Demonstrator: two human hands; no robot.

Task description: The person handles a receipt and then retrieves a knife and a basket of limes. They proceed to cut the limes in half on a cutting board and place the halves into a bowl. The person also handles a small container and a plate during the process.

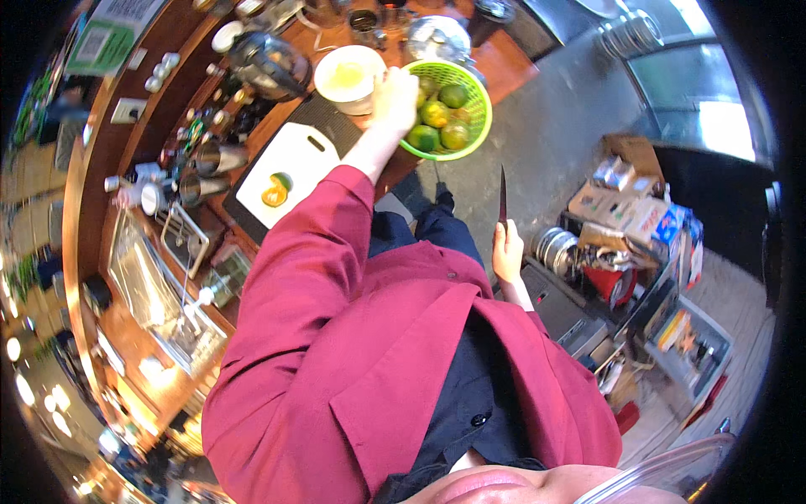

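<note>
My left hand [395, 101] is between a white bowl [350, 104] and a green plastic basket [483, 120], its fingers curled close to both rims; whether it grips either is hidden. Yellowish contents show in the bowl. Several green and yellow-green citrus fruits [434, 114] lie in the basket. Off to the right, away from the counter, my right hand [507, 252] is closed around the handle of a knife [503, 195], the narrow dark blade pointing away from my body. Cut citrus pieces [275, 194] rest on a white cutting board [293, 151], left of my left forearm.
A dark kettle [267, 66] stands left of the bowl, and a shiny round metal vessel [439, 39] is behind the basket. Metal cups [204, 188] stand beyond the board. Cardboard boxes [620, 198] and a grey bin [689, 346] are at the right.
</note>
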